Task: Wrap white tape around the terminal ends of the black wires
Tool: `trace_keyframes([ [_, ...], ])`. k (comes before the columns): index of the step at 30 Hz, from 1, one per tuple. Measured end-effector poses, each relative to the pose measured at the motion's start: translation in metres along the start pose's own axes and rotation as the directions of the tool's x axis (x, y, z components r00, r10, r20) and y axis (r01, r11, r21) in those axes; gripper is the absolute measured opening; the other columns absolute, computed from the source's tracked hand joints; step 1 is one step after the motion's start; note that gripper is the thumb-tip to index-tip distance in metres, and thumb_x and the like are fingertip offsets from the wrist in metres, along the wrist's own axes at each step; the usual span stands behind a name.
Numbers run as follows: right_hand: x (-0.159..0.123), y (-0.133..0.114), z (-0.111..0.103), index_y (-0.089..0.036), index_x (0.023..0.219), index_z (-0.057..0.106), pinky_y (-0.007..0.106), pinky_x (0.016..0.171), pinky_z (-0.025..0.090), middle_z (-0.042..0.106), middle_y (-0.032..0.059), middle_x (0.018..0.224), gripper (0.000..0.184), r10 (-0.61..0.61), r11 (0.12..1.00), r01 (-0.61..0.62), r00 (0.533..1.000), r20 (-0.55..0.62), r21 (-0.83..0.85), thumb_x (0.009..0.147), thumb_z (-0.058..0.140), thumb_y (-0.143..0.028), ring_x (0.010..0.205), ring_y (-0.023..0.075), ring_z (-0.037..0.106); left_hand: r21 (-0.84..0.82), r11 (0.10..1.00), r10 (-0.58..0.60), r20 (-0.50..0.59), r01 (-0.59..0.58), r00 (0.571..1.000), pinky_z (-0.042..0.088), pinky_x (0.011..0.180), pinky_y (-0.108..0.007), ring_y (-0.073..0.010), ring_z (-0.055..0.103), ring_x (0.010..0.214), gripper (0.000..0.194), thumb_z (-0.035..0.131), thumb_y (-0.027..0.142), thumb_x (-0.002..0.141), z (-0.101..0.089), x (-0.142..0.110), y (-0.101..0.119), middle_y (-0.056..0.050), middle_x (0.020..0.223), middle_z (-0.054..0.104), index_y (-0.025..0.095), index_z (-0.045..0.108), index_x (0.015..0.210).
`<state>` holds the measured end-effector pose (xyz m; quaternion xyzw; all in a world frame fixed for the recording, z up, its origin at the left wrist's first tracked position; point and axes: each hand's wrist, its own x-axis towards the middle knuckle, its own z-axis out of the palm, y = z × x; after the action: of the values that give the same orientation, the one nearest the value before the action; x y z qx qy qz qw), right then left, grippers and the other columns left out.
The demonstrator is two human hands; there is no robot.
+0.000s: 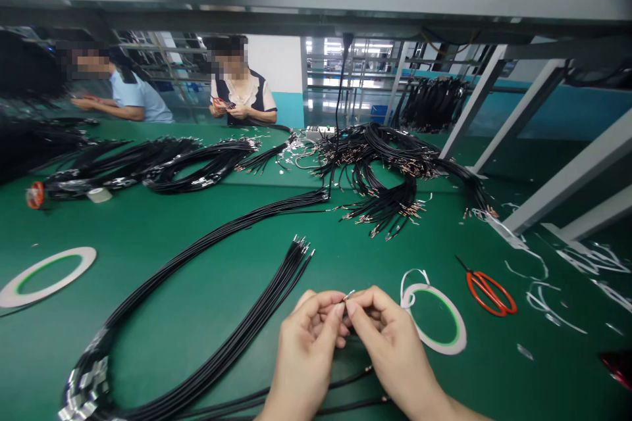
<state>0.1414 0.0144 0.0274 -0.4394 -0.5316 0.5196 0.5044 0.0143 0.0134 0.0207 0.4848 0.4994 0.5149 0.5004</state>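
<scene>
My left hand (309,348) and my right hand (392,342) meet at the lower middle, thumbs and forefingers pinched together. Between their fingertips is a small cable end (348,296) with a silvery, coppery tip; the fingers hide most of it. Black cables (345,379) with bare metal ends lie under and behind my wrists. To the left, a long bundle of black cables (237,335) curves in a loop, silvery pieces (86,385) wrapped on its bend. A roll of white tape (461,335) lies flat just beyond my right hand, its loose end curling up.
Red-handled scissors (488,293) and tape scraps (557,309) lie to the right. Another tape roll (83,260) is at the left. Coiled cable bundles (202,168) line the back of the green table (197,283). Metal posts (577,171) stand at the right. Two people sit across.
</scene>
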Motion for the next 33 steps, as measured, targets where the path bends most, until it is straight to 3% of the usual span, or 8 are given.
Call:
trace_keyframes([
  [3, 0.001, 0.003, 0.0, -0.018, 0.079, 0.056, 0.025, 0.062, 0.048, 0.065, 0.0031, 0.075, 0.018, -0.017, 0.998, 0.016, 1.0, -0.006, -0.058, 0.091, 0.053, -0.03, 0.067, 0.0164, 0.062, -0.129, 0.98, -0.15, 0.013, 0.151, 0.989, 0.046, 0.046, -0.018, -0.0088, 0.054, 0.05, 0.024, 0.072, 0.032, 0.071, 0.0, 0.006, 0.007, -0.002, 0.066, 0.061, 0.012, 0.069, 0.085],
  [6, 0.001, 0.004, 0.0, -0.018, 0.077, 0.056, 0.025, 0.063, 0.047, 0.066, 0.0023, 0.073, 0.019, -0.047, 0.989, 0.044, 0.999, -0.015, -0.142, 0.091, 0.052, -0.029, 0.067, 0.0162, 0.063, -0.157, 0.961, -0.224, 0.049, 0.229, 0.973, 0.041, 0.048, -0.016, -0.006, 0.05, 0.046, 0.027, 0.072, 0.034, 0.071, -0.002, 0.009, 0.012, 0.001, 0.057, 0.06, 0.01, 0.069, 0.085],
  [14, 0.0, 0.006, -0.002, -0.018, 0.079, 0.064, 0.024, 0.058, 0.046, 0.067, 0.0008, 0.068, 0.02, -0.067, 0.95, 0.061, 0.998, -0.01, -0.305, 0.09, 0.053, -0.032, 0.062, 0.0152, 0.062, -0.181, 0.936, -0.296, 0.069, 0.303, 0.953, 0.024, 0.041, -0.014, -0.0023, 0.034, 0.041, 0.03, 0.07, 0.04, 0.074, -0.005, 0.011, 0.008, 0.006, 0.051, 0.048, 0.01, 0.065, 0.077],
  [22, 0.004, 0.014, -0.004, -0.016, 0.094, 0.068, 0.024, 0.056, 0.051, 0.071, 0.005, 0.076, 0.022, 0.032, 0.977, -0.037, 0.999, -0.029, -0.209, 0.088, 0.057, -0.035, 0.06, 0.0161, 0.066, -0.246, 0.924, -0.274, 0.105, 0.292, 0.956, 0.037, 0.052, -0.016, -0.0047, 0.045, 0.05, 0.029, 0.074, 0.035, 0.072, -0.009, 0.017, 0.0, 0.0, 0.065, 0.061, 0.011, 0.067, 0.087],
  [33, 0.003, 0.01, -0.003, -0.014, 0.079, 0.065, 0.022, 0.049, 0.049, 0.07, 0.0043, 0.067, 0.024, 0.017, 0.98, -0.022, 0.999, -0.027, -0.196, 0.087, 0.058, -0.037, 0.052, 0.0141, 0.064, -0.262, 0.915, -0.291, 0.093, 0.305, 0.952, 0.042, 0.052, -0.017, -0.0066, 0.051, 0.049, 0.027, 0.076, 0.032, 0.069, -0.009, 0.018, -0.003, 0.001, 0.057, 0.062, 0.011, 0.069, 0.084],
])
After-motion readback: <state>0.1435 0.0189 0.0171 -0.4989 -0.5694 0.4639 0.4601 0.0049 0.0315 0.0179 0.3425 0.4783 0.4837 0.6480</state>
